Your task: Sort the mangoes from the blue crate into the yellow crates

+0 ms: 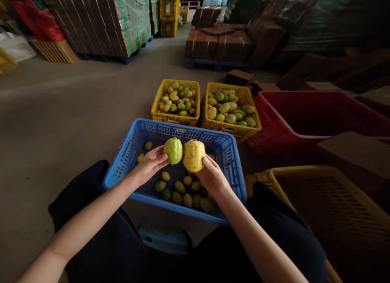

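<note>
Left hand (154, 159) grips green fruit (173, 150), right hand (215, 177) yellow fruit (194, 155), above the blue crate (183, 210). Step: apparently comparison. Next move calls for steady support; far-side contact is unclear.

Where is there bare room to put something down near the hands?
Widest: the floor, left of the blue crate and the two filled yellow crates. Inside the blue crate, a strip beside the far wall looks mostly bare. Crowded: this crate's near side, where fruits lie together, and both yellow crates.
</note>
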{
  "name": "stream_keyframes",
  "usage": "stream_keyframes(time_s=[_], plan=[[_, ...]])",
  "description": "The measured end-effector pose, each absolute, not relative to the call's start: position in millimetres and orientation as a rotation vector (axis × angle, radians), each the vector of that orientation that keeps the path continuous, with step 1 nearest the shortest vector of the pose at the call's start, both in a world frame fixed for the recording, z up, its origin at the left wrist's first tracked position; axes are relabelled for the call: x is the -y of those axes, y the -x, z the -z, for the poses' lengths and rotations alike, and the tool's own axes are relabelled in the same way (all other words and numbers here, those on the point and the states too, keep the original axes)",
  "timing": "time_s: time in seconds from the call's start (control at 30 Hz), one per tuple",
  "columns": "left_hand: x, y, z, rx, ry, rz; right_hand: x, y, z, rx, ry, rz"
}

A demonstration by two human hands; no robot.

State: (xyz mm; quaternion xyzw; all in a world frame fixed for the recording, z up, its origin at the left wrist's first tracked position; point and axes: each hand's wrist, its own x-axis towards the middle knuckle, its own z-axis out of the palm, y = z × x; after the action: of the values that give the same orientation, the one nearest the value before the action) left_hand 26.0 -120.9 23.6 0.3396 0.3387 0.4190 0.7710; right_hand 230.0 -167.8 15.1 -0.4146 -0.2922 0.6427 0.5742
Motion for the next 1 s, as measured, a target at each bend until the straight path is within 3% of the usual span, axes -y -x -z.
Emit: stream_keyframes(time_s=[1.0], plan=[[120,-23,-29,-0.779,-0.702,-0.976,167,-233,-16,0.748,0.947,-1.564]])
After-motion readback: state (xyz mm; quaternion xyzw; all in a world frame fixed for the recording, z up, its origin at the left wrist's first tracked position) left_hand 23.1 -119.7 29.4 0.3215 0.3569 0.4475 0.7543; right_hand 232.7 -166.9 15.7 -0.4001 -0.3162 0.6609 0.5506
